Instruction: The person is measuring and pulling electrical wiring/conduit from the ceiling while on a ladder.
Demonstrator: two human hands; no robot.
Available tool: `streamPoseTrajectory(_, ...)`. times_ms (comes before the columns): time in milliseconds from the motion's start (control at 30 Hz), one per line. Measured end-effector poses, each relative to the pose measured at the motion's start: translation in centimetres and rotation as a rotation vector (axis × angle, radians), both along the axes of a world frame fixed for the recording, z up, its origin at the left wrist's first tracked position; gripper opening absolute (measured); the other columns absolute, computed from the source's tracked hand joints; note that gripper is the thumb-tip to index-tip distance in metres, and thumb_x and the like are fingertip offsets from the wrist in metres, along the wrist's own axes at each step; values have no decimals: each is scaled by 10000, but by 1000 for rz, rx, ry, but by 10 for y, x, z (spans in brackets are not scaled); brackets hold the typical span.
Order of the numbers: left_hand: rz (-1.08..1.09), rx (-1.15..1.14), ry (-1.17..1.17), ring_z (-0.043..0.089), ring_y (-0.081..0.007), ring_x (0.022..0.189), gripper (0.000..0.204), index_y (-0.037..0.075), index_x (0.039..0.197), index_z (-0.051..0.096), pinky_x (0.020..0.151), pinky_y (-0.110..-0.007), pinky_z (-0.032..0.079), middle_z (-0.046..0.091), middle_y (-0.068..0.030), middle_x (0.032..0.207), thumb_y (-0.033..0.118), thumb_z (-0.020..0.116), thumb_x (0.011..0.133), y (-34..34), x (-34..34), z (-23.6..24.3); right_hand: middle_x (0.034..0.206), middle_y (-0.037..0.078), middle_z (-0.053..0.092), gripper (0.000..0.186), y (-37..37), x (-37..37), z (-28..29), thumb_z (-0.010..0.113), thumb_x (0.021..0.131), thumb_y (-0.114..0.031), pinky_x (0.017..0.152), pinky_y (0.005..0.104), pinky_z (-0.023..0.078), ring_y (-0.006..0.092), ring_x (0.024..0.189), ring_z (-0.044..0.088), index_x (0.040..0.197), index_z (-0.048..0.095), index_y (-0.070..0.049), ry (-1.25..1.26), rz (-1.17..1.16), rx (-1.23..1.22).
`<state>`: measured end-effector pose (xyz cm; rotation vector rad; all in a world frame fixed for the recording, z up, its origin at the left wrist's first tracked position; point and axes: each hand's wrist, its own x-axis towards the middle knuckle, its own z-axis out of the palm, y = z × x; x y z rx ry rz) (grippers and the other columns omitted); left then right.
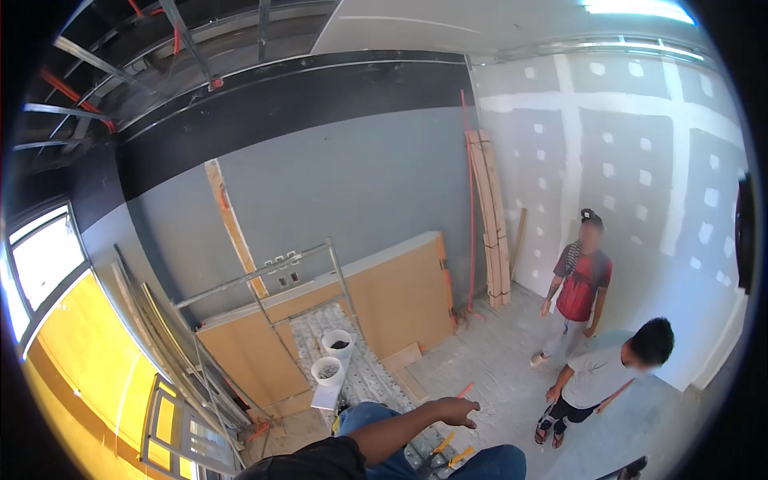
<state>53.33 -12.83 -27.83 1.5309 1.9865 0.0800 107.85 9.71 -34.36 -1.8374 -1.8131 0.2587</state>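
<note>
My left hand [456, 413] reaches out from a dark sleeve across my knees. Its index finger looks stretched out to the right, with the other fingers partly curled, and I see nothing in it. A thin orange stick [466, 390] shows just beyond the hand; whether they touch I cannot tell. Below the hand, tools with yellow and black handles [444, 454] lie between my knees on the metal scaffold platform [308, 330]. Farther left on the platform stand two white buckets, one with dark contents [338, 353] and one with small grey pieces [328, 382]. My right hand is out of view.
Two people, one in a red shirt [582, 284] and one in a grey shirt [596, 376], stand on the floor at right. A scaffold guardrail [256, 276] rises at the platform's far end. Brown boards [400, 292] lean on the grey wall; long bundled studs [490, 224] stand in the corner.
</note>
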Motion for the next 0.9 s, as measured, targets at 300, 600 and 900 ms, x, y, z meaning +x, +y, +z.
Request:
streamPoseTrajectory(300, 64, 40, -48, 597, -377, 1243, 777, 77, 1453, 495, 1047, -435, 469, 641, -229, 1303, 555, 710, 880, 3, -16, -17, 1496, 202, 511, 704, 10, -10, -20, 683, 903, -209, 1173, 366, 348, 286, 1381, 497, 1497, 410, 54, 720, 211, -91)
streamPoseTrajectory(600, 95, -4, -32, 676, -348, 1099, 703, 68, 1428, 528, 927, -431, 542, 660, -237, 1255, 394, 792, 865, 33, 21, 18, 1091, 227, 720, 515, 2, -26, 26, 683, 908, -477, 901, 516, 519, 417, 1057, 682, 1188, 598, -53, 227, -193, -245)
streamPoseTrajectory(900, 5, 34, 16, 690, -321, 1059, 687, 26, 1409, 530, 906, -416, 552, 669, -233, 1238, 331, 807, 859, 15, 33, 23, 1108, 193, 726, 519, -19, -33, 41, 679, 918, -462, 937, 490, 512, 388, 1080, 685, 1213, 592, -43, 237, -192, -329)
